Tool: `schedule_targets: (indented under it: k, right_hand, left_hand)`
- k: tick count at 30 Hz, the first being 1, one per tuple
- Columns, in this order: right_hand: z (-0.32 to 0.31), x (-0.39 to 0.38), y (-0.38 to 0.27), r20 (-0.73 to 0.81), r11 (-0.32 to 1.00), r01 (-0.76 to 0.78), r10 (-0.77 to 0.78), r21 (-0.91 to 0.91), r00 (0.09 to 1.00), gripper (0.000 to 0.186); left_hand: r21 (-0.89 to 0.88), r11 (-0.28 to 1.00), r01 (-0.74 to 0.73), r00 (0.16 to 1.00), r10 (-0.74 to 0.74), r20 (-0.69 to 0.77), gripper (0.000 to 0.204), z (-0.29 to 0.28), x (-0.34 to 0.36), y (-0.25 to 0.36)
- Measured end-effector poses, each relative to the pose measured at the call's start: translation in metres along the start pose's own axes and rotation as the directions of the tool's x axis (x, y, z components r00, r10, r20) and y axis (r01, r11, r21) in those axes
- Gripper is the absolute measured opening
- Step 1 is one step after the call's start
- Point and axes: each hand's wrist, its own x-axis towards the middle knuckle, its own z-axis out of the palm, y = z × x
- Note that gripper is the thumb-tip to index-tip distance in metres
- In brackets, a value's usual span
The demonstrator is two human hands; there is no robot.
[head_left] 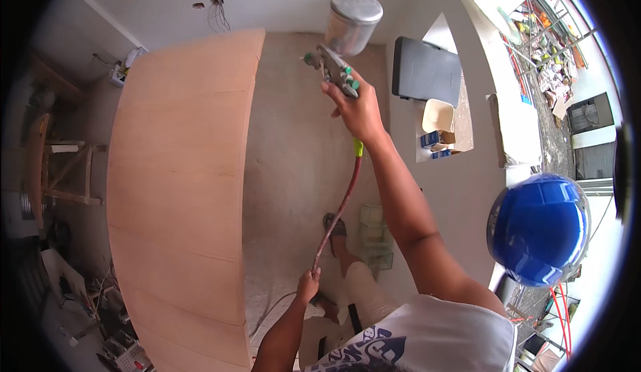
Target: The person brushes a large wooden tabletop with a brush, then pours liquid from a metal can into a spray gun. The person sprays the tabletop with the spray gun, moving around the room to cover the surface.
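Observation:
My right hand (360, 108) is raised and closed round the handle of a spray gun (339, 71) with green knobs. A silver metal cup (354, 21) sits on top of the gun. From the yellow-green fitting below the grip, a dark red air hose (348, 195) curves down to my left hand (308, 285), whose fingers are wrapped round it at waist height. To the left stands a large light-wood panel (180, 171), its long right edge facing me. The gun is beyond that edge near the panel's far end, apart from the wood. The trigger is mostly hidden.
In the wall opening on the right are a dark grey case (426, 70), a cream tub (437, 115) and small blue boxes. A blue helmet (539, 230) is nearer. Clear bins (376, 228) stand by my foot. A wooden frame (70, 171) and tools lie beyond the panel.

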Motion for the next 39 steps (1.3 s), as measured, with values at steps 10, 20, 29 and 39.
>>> schedule_targets:
  k: [10, 20, 29, 39]
  right_hand:
    - [0.038, 0.161, 0.153, 0.07, 0.98, 0.169, -0.162, -0.104, 0.984, 0.05]
    - [0.042, 0.197, 0.173, 0.163, 0.982, 0.163, -0.146, -0.1, 0.976, 0.048]
    - [0.03, 0.158, 0.158, 0.13, 0.999, 0.033, -0.027, -0.041, 0.991, 0.053]
    - [0.006, 0.051, 0.136, 0.1, 0.998, -0.01, 0.004, 0.06, 0.995, 0.06]
  left_hand:
    - [-0.171, 0.959, 0.226, 0.974, -0.224, 0.03, 0.052, -0.054, 0.112, 0.1]
    - [-0.08, 0.969, 0.236, 0.972, -0.234, 0.034, 0.044, -0.052, 0.16, 0.094]
    - [-0.239, 0.971, -0.02, 1.0, 0.018, -0.009, 0.046, -0.164, 0.28, 0.241]
    - [-0.978, 0.203, 0.043, 0.934, 0.338, 0.111, 0.05, -0.275, 0.314, 0.466]
